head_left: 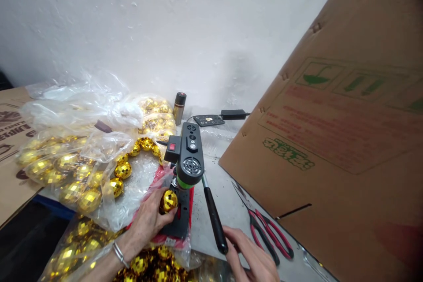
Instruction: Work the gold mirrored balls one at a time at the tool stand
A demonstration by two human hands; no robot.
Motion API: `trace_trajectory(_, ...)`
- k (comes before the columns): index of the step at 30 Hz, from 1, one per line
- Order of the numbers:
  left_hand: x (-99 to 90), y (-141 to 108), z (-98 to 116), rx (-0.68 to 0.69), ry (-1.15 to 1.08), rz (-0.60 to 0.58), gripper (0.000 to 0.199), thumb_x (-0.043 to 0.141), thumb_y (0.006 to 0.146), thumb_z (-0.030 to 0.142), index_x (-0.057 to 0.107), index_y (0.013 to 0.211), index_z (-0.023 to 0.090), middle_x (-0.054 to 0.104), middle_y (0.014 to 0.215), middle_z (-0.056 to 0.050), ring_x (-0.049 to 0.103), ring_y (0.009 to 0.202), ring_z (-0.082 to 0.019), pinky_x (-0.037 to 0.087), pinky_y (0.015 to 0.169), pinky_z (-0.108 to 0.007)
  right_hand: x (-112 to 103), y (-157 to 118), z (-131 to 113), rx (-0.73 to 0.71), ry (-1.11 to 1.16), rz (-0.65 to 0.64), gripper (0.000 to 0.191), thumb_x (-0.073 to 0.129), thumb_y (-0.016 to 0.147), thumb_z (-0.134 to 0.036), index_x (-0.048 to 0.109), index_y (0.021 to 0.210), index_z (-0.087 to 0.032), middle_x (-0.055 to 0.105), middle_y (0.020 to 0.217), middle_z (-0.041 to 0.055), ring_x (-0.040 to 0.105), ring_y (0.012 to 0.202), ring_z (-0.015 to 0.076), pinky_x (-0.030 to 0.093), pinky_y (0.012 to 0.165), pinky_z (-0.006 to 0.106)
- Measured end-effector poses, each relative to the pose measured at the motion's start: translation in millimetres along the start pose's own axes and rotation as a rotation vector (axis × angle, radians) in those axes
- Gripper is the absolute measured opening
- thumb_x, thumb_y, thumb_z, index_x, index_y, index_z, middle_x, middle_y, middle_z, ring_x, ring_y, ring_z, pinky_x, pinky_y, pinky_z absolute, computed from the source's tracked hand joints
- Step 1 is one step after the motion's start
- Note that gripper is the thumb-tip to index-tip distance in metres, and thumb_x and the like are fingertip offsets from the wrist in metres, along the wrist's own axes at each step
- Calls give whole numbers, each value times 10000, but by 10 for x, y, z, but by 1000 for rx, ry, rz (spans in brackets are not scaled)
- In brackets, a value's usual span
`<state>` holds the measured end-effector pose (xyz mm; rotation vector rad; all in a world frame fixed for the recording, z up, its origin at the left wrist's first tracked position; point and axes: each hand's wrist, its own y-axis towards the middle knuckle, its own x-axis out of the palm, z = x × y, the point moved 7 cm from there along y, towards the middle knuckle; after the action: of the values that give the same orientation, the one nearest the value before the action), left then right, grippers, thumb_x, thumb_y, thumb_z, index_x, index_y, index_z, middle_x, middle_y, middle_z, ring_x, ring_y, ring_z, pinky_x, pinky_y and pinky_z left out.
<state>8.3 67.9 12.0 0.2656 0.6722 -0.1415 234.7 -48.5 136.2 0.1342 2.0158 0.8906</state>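
Note:
A gold mirrored ball (pixel 170 201) is pinched between the thumb and fingers of my left hand (pixel 147 216). It sits at the base of a small black bench drill press (pixel 191 154), below the green band under its head. The exact contact between ball and tool is hidden. My right hand (pixel 251 253) has its fingers at the end of the press's black lever handle (pixel 214 220), which slants down toward me. Plastic bags of gold mirrored balls (pixel 89 200) lie to the left, and more balls (pixel 139 264) are below my left wrist.
Red-handled scissors (pixel 271 233) lie right of the lever, against a large cardboard box (pixel 317 141). Behind the press stand a dark cylindrical can (pixel 179 108), a black flat panel (pixel 209 120) and a power adapter (pixel 233 114) near the wall. Flat cardboard (pixel 13 114) lies far left.

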Motion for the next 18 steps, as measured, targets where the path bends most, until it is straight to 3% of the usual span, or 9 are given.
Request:
trace_trajectory(4,42,19,72,11,68,-55,497,761,835,308,663,1316,229,798,1247,-114,781,1103,-346,643,933,-471,-74,58,-15,-7,-3,45,248,551,1084,-304,777,1100,-204,829,908,79,811,725,172,645,667,184)
trace_trajectory(7,127,10,135,31,114,-33,486,774,831,308,670,1299,229,776,1210,-112,763,1048,-344,626,881,-469,-107,92,-35,35,-13,119,223,588,1062,-270,735,1217,-204,823,984,89,809,787,179,654,670,211)
trace_trajectory(11,189,31,158,80,99,8,413,803,812,302,693,1204,231,766,1089,-86,711,1027,-349,578,918,-499,-132,199,-141,24,-44,260,471,674,1017,-381,608,1450,-207,740,1305,168,782,1104,273,697,793,357)
trace_trajectory(13,209,41,131,86,75,-21,432,813,804,298,689,1213,236,755,1099,-75,693,1042,-348,558,942,-503,-132,311,-256,-31,-38,310,555,683,1012,-454,564,1498,-215,696,1371,187,746,1203,302,692,858,414)
trace_trajectory(15,223,41,98,82,53,-57,441,809,817,313,683,1232,234,743,1118,-73,678,1064,-351,539,975,-509,-116,461,-394,-86,-17,315,548,671,1020,-492,567,1485,-223,727,1310,177,758,1176,297,683,865,420)
trace_trajectory(18,245,32,72,72,29,-95,422,789,839,324,675,1231,221,727,1123,-82,656,1070,-354,514,1000,-525,-95,686,-573,-136,1,316,383,587,1067,-514,656,1320,-234,807,1039,109,808,915,238,657,778,366)
